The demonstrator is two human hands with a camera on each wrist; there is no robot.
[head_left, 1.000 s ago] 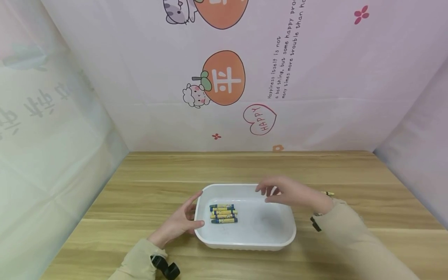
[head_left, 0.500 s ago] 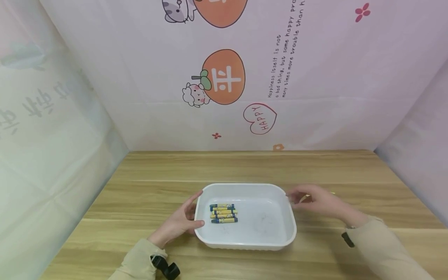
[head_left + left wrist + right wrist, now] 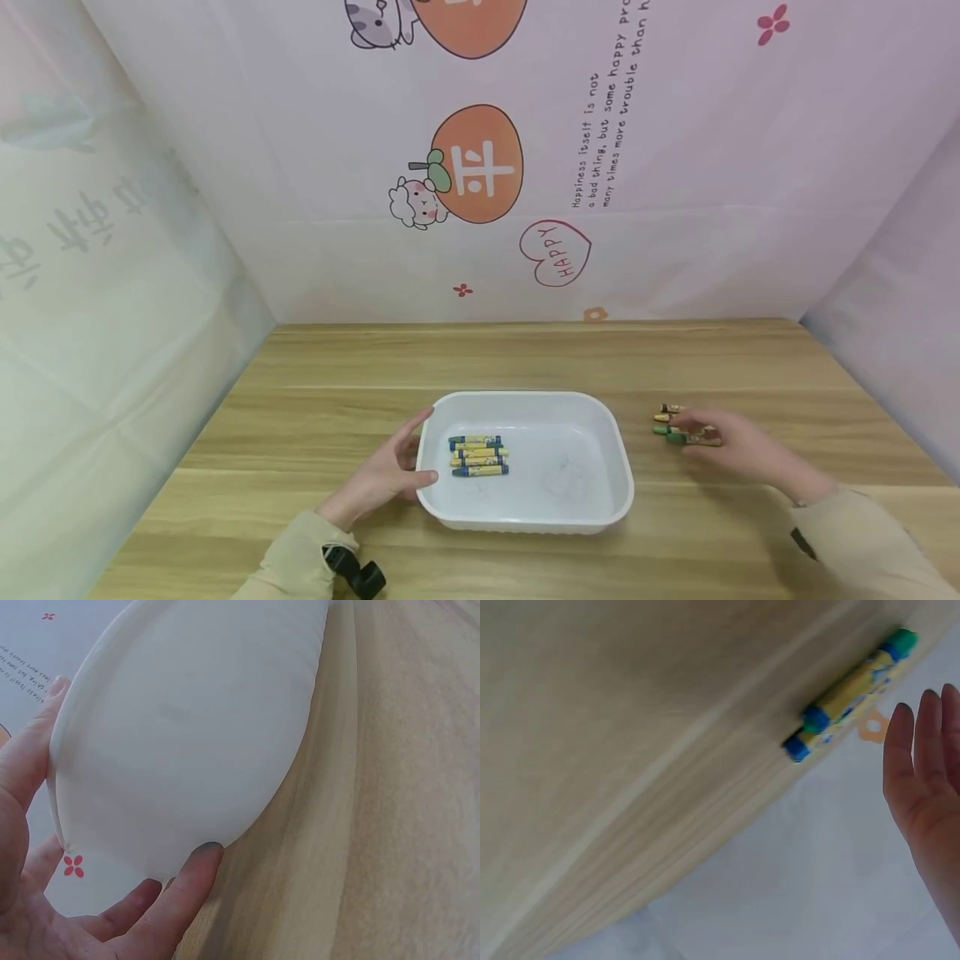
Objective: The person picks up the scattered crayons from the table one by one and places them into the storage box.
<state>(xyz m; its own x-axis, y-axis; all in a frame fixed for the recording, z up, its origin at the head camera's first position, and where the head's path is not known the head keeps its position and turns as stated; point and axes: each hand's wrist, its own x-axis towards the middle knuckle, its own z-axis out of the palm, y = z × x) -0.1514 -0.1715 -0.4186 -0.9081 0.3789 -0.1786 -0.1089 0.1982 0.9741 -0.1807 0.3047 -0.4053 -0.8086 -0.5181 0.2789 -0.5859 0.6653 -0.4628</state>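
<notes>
A white plastic tray [image 3: 570, 479] stands on the wooden table, with several yellow-wrapped crayons [image 3: 480, 457] lying side by side in its left half. My left hand [image 3: 381, 479] grips the tray's left end; its thumb lies over the rim, and the left wrist view has fingers against the outer wall. Right of the tray, my right hand [image 3: 731, 443] hovers low over a few loose crayons, its fingers around the nearest green-tipped crayon [image 3: 677, 438]. In the right wrist view its fingers [image 3: 900, 754] are straight, beside a green-ended crayon [image 3: 859, 682].
The loose crayons, among them a dark-ended crayon [image 3: 672, 408], lie on the table [image 3: 360, 358] partly behind the right hand. A printed white cloth [image 3: 337, 267] hangs along the table's back edge, with more cloth at both sides.
My right hand has moved from above the tray, out over its right rim, to the loose crayons, uncovering their ends. The left hand and the tray have stayed put.
</notes>
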